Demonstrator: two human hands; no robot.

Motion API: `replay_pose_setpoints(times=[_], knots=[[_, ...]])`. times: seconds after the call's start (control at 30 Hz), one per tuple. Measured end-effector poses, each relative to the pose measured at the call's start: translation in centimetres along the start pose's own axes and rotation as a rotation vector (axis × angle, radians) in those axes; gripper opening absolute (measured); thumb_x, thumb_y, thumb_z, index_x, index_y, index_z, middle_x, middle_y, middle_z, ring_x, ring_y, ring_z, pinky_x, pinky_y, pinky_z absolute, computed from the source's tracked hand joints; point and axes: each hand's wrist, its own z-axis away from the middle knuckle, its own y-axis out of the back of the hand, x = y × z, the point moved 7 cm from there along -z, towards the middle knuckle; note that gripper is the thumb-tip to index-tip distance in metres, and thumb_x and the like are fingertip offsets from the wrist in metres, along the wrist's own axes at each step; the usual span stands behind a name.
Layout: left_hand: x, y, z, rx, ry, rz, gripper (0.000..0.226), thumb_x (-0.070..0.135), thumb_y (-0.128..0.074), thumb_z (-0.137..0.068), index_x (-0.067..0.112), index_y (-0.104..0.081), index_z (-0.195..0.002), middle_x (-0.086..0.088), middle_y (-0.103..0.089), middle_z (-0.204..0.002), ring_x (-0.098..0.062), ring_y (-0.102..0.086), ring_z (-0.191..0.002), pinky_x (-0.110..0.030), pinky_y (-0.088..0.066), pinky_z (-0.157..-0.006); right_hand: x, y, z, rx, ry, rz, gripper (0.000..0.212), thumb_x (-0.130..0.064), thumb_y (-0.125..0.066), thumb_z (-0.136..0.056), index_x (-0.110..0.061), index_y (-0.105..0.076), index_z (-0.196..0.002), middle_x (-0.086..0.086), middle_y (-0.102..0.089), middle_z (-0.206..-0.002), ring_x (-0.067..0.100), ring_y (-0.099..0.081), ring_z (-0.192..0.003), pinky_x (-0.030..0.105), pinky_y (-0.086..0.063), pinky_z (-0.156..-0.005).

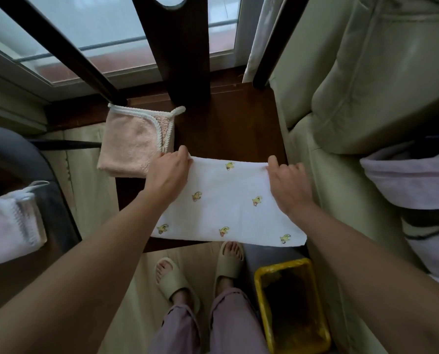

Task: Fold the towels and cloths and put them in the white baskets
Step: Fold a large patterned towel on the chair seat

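One white towel [223, 203] printed with seven small yellow figures lies spread across the near edge of a dark wooden desk [228, 129], its near edge hanging slightly over the front. Two hands work on it. The left hand [168, 175] pinches the far left corner, fingers curled over the edge, so its grip is closed on the towel. The right hand [288, 181] does the same at the far right corner, fingers curled on the far edge, its grip also closed on the towel.

One pink cloth [134, 141] with white trim lies folded at the desk's far left corner, just beside the left hand and apart from the towel. One more pale cloth [11, 221] with white trim rests at the left edge of view on a dark surface.

Below the desk stand two feet in two beige slippers [172, 279], and one yellow tub [291, 302] sits on the floor to their right. One cream sofa [366, 72] fills the right side.
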Motion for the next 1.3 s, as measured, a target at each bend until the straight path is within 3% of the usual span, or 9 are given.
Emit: replay_pose_setpoints(times=[0.17,0.27,0.4,0.53,0.8,0.93,1.07,1.2,1.3], knots=[[0.2,-0.1,-0.9,-0.015,0.023,-0.095,0.021,0.029,-0.040,-0.101,0.013,-0.049,-0.113,-0.006,-0.064,-0.104,-0.027,-0.059,-0.094,-0.039,-0.034,-0.087,-0.6,1.1,0.0,0.099,-0.105,0.055,0.025,-0.020,-0.065,-0.085,-0.012,-0.054,-0.106,0.007,-0.059,-0.084,0.023,-0.054,-0.074,0.041,-0.047,-0.080],[0.5,0.9,1.4,0.145,0.002,-0.029,0.033,0.033,-0.051,-0.097,0.015,-0.052,-0.124,-0.007,-0.057,-0.123,-0.026,-0.051,-0.114,-0.041,-0.034,-0.096,-2.3,1.5,1.6,0.193,-0.092,-0.184,0.034,-0.025,-0.062,-0.090,-0.009,-0.055,-0.120,0.016,-0.060,-0.118,0.033,-0.057,-0.108,0.051,-0.039,-0.105],[-2.1,2.9,6.5,0.399,0.309,0.360,0.027,0.032,-0.057,-0.094,0.013,-0.054,-0.113,-0.004,-0.055,-0.108,-0.016,-0.050,-0.096,-0.037,-0.040,-0.088,-6.9,1.5,2.7,0.140,0.074,-0.412,0.045,-0.019,-0.067,-0.089,-0.007,-0.053,-0.130,0.018,-0.052,-0.138,0.035,-0.048,-0.129,0.045,-0.030,-0.112],[-5.4,-0.6,9.1,0.206,0.661,0.770,0.035,0.040,-0.057,-0.093,0.012,-0.051,-0.114,-0.002,-0.056,-0.108,-0.017,-0.057,-0.095,-0.029,-0.048,-0.076,-10.4,1.2,1.3,0.056,0.103,-0.500,0.048,-0.020,-0.061,-0.094,-0.005,-0.048,-0.137,0.019,-0.045,-0.145,0.034,-0.042,-0.136,0.039,-0.025,-0.113],[-3.5,-2.1,8.0,-0.013,0.451,1.055,0.027,0.035,-0.053,-0.097,0.014,-0.064,-0.110,0.004,-0.067,-0.096,-0.006,-0.065,-0.084,-0.022,-0.051,-0.068,-11.3,-0.7,0.4,-0.062,0.163,-0.426,0.055,-0.033,-0.037,-0.104,-0.017,-0.019,-0.154,0.013,-0.011,-0.161,0.026,-0.006,-0.150,0.033,0.001,-0.120],[-2.1,1.4,7.8,0.197,0.249,0.953,0.020,0.030,-0.050,-0.099,0.017,-0.060,-0.109,0.011,-0.061,-0.086,-0.002,-0.060,-0.075,-0.017,-0.049,-0.061,-11.3,-1.2,1.2,-0.088,0.136,-0.463,0.058,-0.043,-0.021,-0.102,-0.022,-0.009,-0.155,0.009,-0.004,-0.163,0.021,0.001,-0.150,0.033,0.003,-0.121],[-5.9,1.8,8.6,0.362,0.422,0.826,0.028,0.039,-0.043,-0.101,0.018,-0.061,-0.103,0.007,-0.060,-0.076,-0.008,-0.058,-0.064,-0.032,-0.049,-0.056,-13.6,-1.2,-0.8,-0.097,0.205,-0.428,0.063,-0.050,-0.011,-0.098,-0.023,-0.004,-0.155,0.008,0.000,-0.163,0.019,0.005,-0.150,0.030,0.009,-0.119],[-9.4,2.7,9.2,0.506,0.557,0.530,0.035,0.037,-0.046,-0.097,0.015,-0.051,-0.124,-0.005,-0.055,-0.116,-0.018,-0.053,-0.103,-0.033,-0.046,-0.090,-15.8,0.3,-3.7,-0.103,0.298,-0.482,0.060,-0.042,-0.023,-0.101,-0.018,-0.012,-0.155,0.010,-0.004,-0.162,0.022,0.001,-0.150,0.029,0.008,-0.118],[-6.3,4.2,8.0,0.522,0.303,0.390,0.037,0.029,-0.048,-0.096,0.011,-0.052,-0.127,-0.010,-0.052,-0.124,-0.019,-0.046,-0.113,-0.022,-0.033,-0.096,-13.7,2.3,-2.9,0.068,0.201,-0.551,0.049,-0.021,-0.040,-0.101,-0.010,-0.034,-0.148,0.015,-0.029,-0.156,0.027,-0.018,-0.147,0.034,0.000,-0.120]])
